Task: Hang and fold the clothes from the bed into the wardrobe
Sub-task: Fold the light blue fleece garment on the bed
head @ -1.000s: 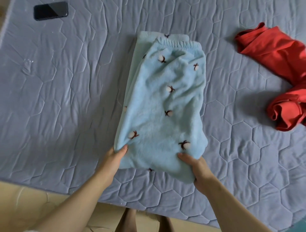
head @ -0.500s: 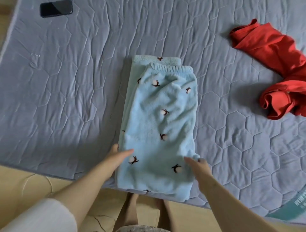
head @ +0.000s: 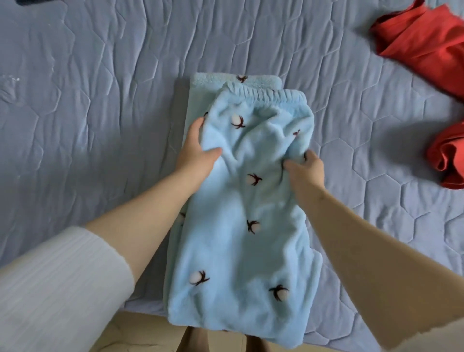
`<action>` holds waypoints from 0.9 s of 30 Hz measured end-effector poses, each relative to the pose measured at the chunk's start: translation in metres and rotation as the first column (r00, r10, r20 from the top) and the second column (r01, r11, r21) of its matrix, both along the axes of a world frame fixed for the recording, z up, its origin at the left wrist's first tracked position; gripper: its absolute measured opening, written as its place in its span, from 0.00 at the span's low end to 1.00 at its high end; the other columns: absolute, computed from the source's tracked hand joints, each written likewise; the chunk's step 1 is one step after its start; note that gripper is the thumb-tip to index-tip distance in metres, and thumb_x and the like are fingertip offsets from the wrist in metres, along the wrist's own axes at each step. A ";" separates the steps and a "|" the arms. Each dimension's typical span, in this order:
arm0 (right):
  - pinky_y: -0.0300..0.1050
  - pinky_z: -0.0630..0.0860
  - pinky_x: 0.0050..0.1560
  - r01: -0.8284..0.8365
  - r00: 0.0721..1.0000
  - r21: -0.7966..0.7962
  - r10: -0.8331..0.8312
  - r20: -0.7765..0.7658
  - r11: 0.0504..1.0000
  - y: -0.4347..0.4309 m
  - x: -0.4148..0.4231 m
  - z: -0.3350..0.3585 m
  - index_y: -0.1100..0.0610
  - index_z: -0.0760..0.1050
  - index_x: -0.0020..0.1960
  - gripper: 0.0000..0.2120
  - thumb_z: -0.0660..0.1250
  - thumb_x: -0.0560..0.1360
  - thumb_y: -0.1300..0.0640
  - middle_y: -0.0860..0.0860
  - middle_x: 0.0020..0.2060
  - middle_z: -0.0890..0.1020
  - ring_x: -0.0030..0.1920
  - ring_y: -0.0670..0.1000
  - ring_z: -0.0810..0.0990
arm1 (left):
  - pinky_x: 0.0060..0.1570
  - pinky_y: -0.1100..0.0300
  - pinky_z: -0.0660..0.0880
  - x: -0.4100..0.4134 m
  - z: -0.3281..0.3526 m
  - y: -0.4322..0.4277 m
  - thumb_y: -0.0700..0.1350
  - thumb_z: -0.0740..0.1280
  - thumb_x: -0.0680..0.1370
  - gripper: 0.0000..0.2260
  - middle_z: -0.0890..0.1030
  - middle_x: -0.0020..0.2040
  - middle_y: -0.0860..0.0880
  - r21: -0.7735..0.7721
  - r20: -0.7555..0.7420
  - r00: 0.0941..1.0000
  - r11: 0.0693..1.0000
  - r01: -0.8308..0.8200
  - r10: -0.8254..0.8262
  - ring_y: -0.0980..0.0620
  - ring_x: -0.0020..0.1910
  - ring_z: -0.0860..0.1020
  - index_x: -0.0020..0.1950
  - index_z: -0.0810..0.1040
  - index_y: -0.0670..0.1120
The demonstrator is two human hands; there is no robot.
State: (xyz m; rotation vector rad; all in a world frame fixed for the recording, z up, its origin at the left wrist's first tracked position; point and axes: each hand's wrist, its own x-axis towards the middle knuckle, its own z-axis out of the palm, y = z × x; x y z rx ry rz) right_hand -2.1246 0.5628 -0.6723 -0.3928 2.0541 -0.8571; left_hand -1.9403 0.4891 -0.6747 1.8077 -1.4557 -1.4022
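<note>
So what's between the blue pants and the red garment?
Just bare quilted bedcover between the blue pants and the red garment, per the head view.

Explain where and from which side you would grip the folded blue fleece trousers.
Probably at the two long edges, coming in from either side, as the left hand and right hand do now: the blue fleece trousers lie long and narrow, waistband farthest, both edges free.

The right edge crops the red garment (head: 426,42) (the top, a dark object (head: 37,1)).
</note>
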 end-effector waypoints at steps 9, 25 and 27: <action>0.54 0.59 0.68 -0.276 0.865 0.164 0.319 -0.388 0.947 -0.020 0.004 0.020 0.48 0.54 0.74 0.33 0.62 0.73 0.59 0.52 0.71 0.63 0.69 0.57 0.62 | 0.65 0.62 0.59 0.031 0.014 -0.021 0.39 0.63 0.77 0.31 0.49 0.77 0.45 0.004 0.475 0.835 0.949 0.314 -0.279 0.44 0.72 0.58 0.76 0.54 0.54; 0.62 0.75 0.53 -0.852 0.146 0.418 0.910 -0.388 0.315 0.186 0.091 0.015 0.57 0.80 0.54 0.34 0.78 0.55 0.38 0.59 0.55 0.81 0.57 0.61 0.79 | 0.65 0.42 0.59 0.094 0.006 0.215 0.67 0.57 0.69 0.33 0.71 0.68 0.39 0.151 0.706 0.107 0.296 0.943 -0.700 0.39 0.68 0.68 0.64 0.76 0.46; 0.69 0.73 0.53 -0.848 0.001 0.504 0.952 -0.306 0.163 0.195 0.092 0.013 0.54 0.79 0.59 0.44 0.76 0.49 0.32 0.61 0.60 0.78 0.61 0.63 0.77 | 0.66 0.41 0.57 0.098 0.001 0.231 0.67 0.62 0.67 0.36 0.68 0.70 0.38 0.169 0.741 0.046 0.253 0.953 -0.670 0.37 0.69 0.66 0.68 0.72 0.46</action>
